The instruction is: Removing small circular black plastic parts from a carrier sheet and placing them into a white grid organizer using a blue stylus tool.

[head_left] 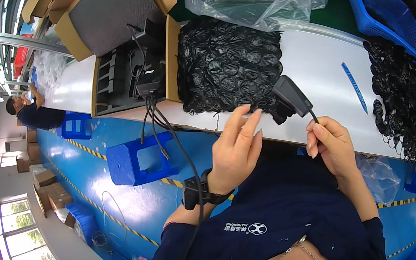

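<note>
Blue floor (84, 176) borders a white table (325, 53) bearing black bundles (228, 63). The left hand (236, 155) is empty, fingers loosely parted; the right hand (334, 145), fingers pinched, has a black block (291, 95) beside the bundles by its cable (314, 118). Positioning it seems underway, probably calling next for steady support.

Factory workshop; long white worktable (322, 58), cardboard boxes (56, 195), tape-striped floor (80, 168)

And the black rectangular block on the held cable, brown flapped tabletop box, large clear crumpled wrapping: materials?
Block: probably hard plastic, satin; soft sheen, crisp edges. Box: looks like matte cardboard; dull tan surfaces. Wrapping: likely glossy plastic film; see-through, bright crease highlights.
</note>
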Motion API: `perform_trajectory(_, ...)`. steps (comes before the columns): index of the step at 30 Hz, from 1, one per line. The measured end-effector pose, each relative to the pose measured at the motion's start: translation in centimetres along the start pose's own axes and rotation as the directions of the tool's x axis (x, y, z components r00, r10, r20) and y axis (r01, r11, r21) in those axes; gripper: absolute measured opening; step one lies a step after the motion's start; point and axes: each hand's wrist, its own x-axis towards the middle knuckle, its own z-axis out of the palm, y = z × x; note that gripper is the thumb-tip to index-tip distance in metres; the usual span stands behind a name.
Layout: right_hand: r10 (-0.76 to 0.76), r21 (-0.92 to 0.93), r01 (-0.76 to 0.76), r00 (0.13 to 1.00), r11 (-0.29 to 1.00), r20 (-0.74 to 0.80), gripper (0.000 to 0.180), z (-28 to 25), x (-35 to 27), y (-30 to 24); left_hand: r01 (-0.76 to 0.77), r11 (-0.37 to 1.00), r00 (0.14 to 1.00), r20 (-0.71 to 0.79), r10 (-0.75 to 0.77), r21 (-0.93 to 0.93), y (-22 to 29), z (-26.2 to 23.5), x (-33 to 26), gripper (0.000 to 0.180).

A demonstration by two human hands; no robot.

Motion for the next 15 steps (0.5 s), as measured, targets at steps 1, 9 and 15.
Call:
perform_trajectory(1, 0.004, -0.022, -0.004, 1.0, 1.0, 0.011, 0.021, 0.2, 0.1, 0.3, -0.023, 1.0, 1.0, 0.017, 0.023, 0.012, -0.2, 0.0, -1.0, 0.04)
perform_trajectory(9, 0.053, -0.041, -0.052, 0.999, 0.998, 0.012, 0.021, 0.3, 0.3, 0.7, 0.092, 0.988, 0.984, 0.165, -0.071, -0.121, -3.1, 0.7, -6.9, 0.035)
perform_trajectory(15, -0.054, 0.062, 0.054, 0.999, 0.997, -0.002, 0.02, -0.5, -0.3, -2.9, 0.094, 0.928, 0.995, 0.007, -0.098, -0.36, -0.4, 5.3, 0.7, 0.066)
